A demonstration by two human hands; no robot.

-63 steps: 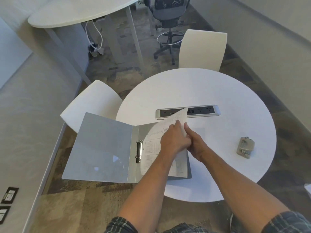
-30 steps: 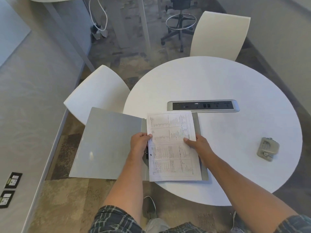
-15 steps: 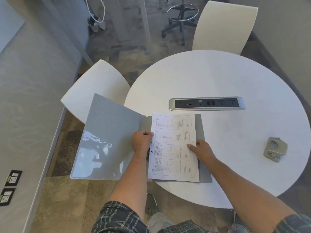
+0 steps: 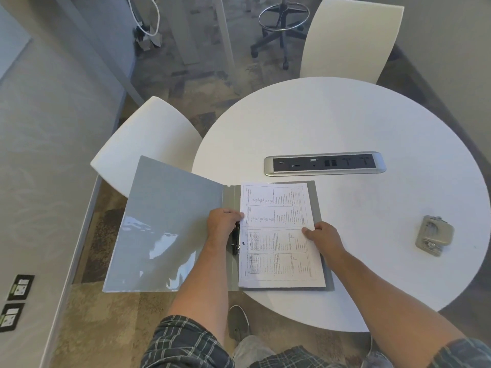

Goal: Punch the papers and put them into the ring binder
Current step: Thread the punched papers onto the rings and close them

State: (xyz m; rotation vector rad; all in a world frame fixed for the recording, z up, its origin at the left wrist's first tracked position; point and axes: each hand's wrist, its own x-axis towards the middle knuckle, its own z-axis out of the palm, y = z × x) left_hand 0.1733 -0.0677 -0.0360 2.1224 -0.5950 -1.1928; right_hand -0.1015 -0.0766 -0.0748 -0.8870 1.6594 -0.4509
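A grey ring binder (image 4: 170,229) lies open at the near left of the round white table (image 4: 345,123), with its front cover overhanging the table edge. Printed papers (image 4: 279,248) lie flat on the binder's right half. My left hand (image 4: 221,224) sits with its fingers curled over the upper part of the black ring mechanism (image 4: 235,241), at the papers' left edge. My right hand (image 4: 325,236) holds the papers' right edge, thumb on top. A grey hole punch (image 4: 434,236) stands on its own at the right of the table.
A silver power socket strip (image 4: 325,163) is set into the table just beyond the binder. One white chair (image 4: 143,144) stands under the binder's cover at the left, and another (image 4: 350,35) at the far side. An office chair base (image 4: 281,22) is farther back.
The papers, held up at a tilt before, now lie flat on the binder's right half. My left hand moved to the rings and my right hand to the papers' right edge.
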